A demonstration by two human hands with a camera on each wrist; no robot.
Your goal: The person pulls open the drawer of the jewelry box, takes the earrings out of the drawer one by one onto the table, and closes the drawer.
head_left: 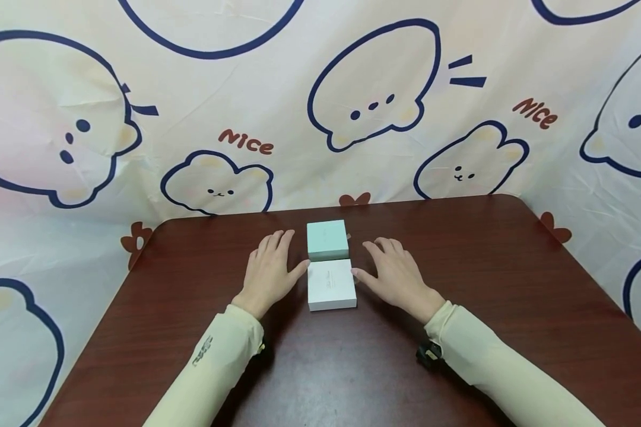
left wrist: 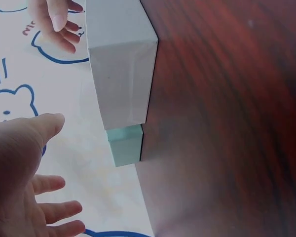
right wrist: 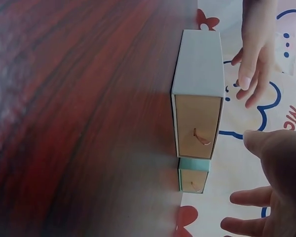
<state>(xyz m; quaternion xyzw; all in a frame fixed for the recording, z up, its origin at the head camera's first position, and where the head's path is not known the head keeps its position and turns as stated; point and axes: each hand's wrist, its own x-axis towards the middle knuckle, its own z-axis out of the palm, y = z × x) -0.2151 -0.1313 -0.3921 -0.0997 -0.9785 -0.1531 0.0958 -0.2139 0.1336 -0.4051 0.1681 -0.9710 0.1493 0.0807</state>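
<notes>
A white box (head_left: 331, 284) with faint lettering on its lid lies on the table, nearest the person. Right behind it sits a mint-green box (head_left: 327, 239). In the right wrist view the white box (right wrist: 199, 126) shows a tan drawer front with a small ribbon pull (right wrist: 201, 138); the green box (right wrist: 193, 180) has a similar one. My left hand (head_left: 269, 270) is spread at the boxes' left side, its thumb tip right by the white box's edge. On the other side my right hand (head_left: 396, 273) holds nothing, fingers loosely bent, thumb close to the white box.
The boxes stand on a dark reddish-brown wooden table (head_left: 326, 379) with rounded far corners. A white cloth (head_left: 299, 118) printed with blue cartoon outlines hangs behind and beside it. A black wrist device (head_left: 429, 353) shows under the right sleeve (head_left: 491, 350).
</notes>
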